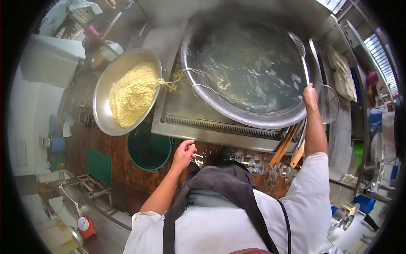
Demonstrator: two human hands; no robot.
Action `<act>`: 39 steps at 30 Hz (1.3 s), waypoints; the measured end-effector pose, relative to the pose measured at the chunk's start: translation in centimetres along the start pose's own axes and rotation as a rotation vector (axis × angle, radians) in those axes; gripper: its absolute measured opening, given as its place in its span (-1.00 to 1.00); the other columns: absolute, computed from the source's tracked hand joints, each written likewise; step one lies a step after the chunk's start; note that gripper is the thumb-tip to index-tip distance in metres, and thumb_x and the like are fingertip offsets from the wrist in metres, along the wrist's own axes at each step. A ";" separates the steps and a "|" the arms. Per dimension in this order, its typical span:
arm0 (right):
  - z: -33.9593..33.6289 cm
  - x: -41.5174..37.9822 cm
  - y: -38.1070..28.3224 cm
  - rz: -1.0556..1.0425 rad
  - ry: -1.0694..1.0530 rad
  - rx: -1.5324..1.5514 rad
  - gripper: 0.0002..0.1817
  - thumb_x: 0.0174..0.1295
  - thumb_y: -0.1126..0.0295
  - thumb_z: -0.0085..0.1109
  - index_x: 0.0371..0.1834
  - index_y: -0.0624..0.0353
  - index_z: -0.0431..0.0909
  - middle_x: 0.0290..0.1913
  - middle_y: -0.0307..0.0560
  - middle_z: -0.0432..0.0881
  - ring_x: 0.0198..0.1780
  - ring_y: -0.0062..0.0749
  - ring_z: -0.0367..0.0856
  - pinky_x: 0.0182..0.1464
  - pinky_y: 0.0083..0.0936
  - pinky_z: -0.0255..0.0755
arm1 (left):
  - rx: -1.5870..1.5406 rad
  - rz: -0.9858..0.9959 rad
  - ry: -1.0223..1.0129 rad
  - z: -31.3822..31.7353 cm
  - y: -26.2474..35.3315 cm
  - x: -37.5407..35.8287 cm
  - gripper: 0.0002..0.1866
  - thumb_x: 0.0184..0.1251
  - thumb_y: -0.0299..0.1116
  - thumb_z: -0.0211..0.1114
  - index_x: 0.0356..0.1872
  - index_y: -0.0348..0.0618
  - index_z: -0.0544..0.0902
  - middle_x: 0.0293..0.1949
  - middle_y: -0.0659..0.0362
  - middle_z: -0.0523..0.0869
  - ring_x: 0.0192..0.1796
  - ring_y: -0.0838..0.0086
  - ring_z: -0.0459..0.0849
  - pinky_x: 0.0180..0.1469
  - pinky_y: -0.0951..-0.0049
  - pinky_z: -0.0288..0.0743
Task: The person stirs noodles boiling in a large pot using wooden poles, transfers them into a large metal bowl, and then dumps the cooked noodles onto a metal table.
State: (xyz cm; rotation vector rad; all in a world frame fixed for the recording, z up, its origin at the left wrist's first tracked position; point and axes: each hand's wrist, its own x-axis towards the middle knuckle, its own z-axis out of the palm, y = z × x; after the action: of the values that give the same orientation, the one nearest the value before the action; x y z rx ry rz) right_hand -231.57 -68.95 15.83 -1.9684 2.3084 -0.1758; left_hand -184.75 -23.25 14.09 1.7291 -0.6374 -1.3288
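Note:
A metal skimmer (305, 63) is gripped by my right hand (310, 95) at the right rim of a huge wok (249, 117). Its slotted head rests near the wok's upper right edge, above cloudy steaming water (249, 63). My left hand (185, 154) hangs in front of the stove's front edge, its fingers curled and nothing visible in them. To the left, a steel bowl (100, 103) holds a heap of yellow noodles (133, 95). Some noodle strands trail from the bowl onto the stove top and over the wok's rim.
A green bin (150, 148) stands on the floor below the bowl. Wooden-handled tools (286, 144) lean at the stove's front right corner. A round wire strainer (330, 103) is beside the wok. A red scale (86, 227) sits at the lower left.

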 end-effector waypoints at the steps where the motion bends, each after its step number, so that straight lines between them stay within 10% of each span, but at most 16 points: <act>1: 0.3 0.0 0.9 0.055 -0.064 -0.025 -0.59 0.44 0.36 -0.16 0.23 0.38 0.39 0.00 0.45 0.66 0.12 0.30 0.63 0.15 0.06 0.51 | -0.002 -0.003 -0.001 -0.1 -0.1 0.1 -0.61 0.52 -0.26 0.22 0.22 -0.27 0.51 -0.27 0.17 0.71 -0.43 0.62 0.63 -0.42 0.59 0.51; 6: 4.8 -6.6 4.3 -0.125 -0.251 -0.082 -0.70 0.35 0.48 -0.16 0.05 0.41 0.42 -0.02 0.49 0.65 0.10 0.38 0.61 0.11 0.07 0.52 | -0.035 0.010 0.024 -1.2 -0.3 -0.2 -0.62 0.52 -0.28 0.21 0.22 -0.26 0.51 -0.26 0.17 0.72 -0.43 0.61 0.63 -0.41 0.59 0.53; 10: 4.7 -16.9 5.2 -0.154 -0.574 0.151 -0.72 0.25 0.42 0.18 -0.02 0.32 0.48 -0.38 0.03 0.66 -0.38 -0.15 0.65 -0.31 -0.21 0.55 | -0.054 0.027 0.024 -3.1 -2.4 -0.7 -0.63 0.55 -0.25 0.18 0.23 -0.23 0.50 -0.24 0.16 0.71 -0.41 0.60 0.65 -0.41 0.61 0.52; 11: 1.1 -21.4 1.9 -0.171 -0.598 0.160 -0.57 0.26 0.46 0.21 0.21 0.24 0.44 -0.34 -0.08 0.64 -0.35 -0.42 0.58 -0.28 -0.38 0.52 | -0.066 0.015 0.013 -3.5 -3.3 -0.9 -0.63 0.55 -0.25 0.19 0.22 -0.23 0.50 -0.24 0.16 0.71 -0.41 0.60 0.65 -0.41 0.61 0.52; 12: 0.8 -24.1 0.7 -0.011 -0.649 0.346 -0.66 0.31 0.40 0.24 0.10 0.23 0.44 -0.48 -0.14 0.53 -0.57 -0.41 0.47 -0.57 -0.32 0.37 | -0.075 0.006 0.000 -3.9 -4.0 -1.0 -0.64 0.55 -0.25 0.19 0.22 -0.22 0.50 -0.25 0.16 0.71 -0.41 0.61 0.65 -0.41 0.61 0.52; 15: 2.2 -29.2 -4.1 0.087 -0.822 0.603 -0.58 0.35 0.45 0.16 0.27 0.20 0.40 -0.44 -0.25 0.51 -0.50 -0.52 0.42 -0.51 -0.42 0.40 | -0.044 -0.015 -0.044 -4.7 -4.3 -1.2 -0.64 0.54 -0.25 0.20 0.21 -0.22 0.51 -0.25 0.17 0.70 -0.41 0.61 0.64 -0.40 0.62 0.51; 19: 2.6 -33.5 -13.3 0.118 -0.912 1.072 -0.89 0.30 0.44 0.14 -0.28 0.11 0.39 -0.55 -0.33 0.36 -0.61 -0.59 0.33 -0.60 -0.49 0.34 | 0.004 0.055 -0.085 -5.1 -3.6 -1.9 -0.63 0.49 -0.28 0.24 0.18 -0.26 0.55 -0.29 0.16 0.72 -0.44 0.60 0.64 -0.37 0.56 0.53; 27: 0.2 -37.9 -24.7 -0.056 -0.826 1.165 -0.87 0.31 0.41 0.15 -0.23 0.06 0.37 -0.56 -0.39 0.30 -0.62 -0.67 0.26 -0.63 -0.56 0.27 | 0.035 0.101 -0.092 -8.6 -2.8 -4.6 -0.61 0.50 -0.26 0.22 0.20 -0.28 0.53 -0.26 0.18 0.71 -0.39 0.60 0.65 -0.35 0.59 0.52; 34: -1.9 -38.2 -34.9 -0.707 -0.358 0.609 -0.55 0.35 0.27 0.21 0.18 0.30 0.37 -0.27 0.31 0.67 -0.15 0.29 0.66 -0.11 0.04 0.48 | -0.040 0.111 -0.039 -10.6 -3.6 -6.2 -0.61 0.47 -0.27 0.26 0.19 -0.27 0.54 -0.29 0.19 0.71 -0.44 0.62 0.63 -0.40 0.58 0.50; 39: -5.4 -39.0 -40.4 -0.914 -0.145 0.452 -0.47 0.26 0.45 0.12 0.33 0.15 0.30 -0.19 0.29 0.67 -0.12 0.25 0.68 -0.07 0.09 0.51 | -0.090 0.159 0.031 -12.0 -4.1 -7.3 -0.59 0.46 -0.28 0.27 0.20 -0.30 0.52 -0.28 0.18 0.71 -0.43 0.62 0.63 -0.38 0.58 0.50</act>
State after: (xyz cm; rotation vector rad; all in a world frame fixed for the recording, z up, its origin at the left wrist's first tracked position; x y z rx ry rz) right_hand -186.82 -36.68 27.57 -2.4649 1.0044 -0.5327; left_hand -176.01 -11.52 15.36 1.5895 -0.6724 -1.2000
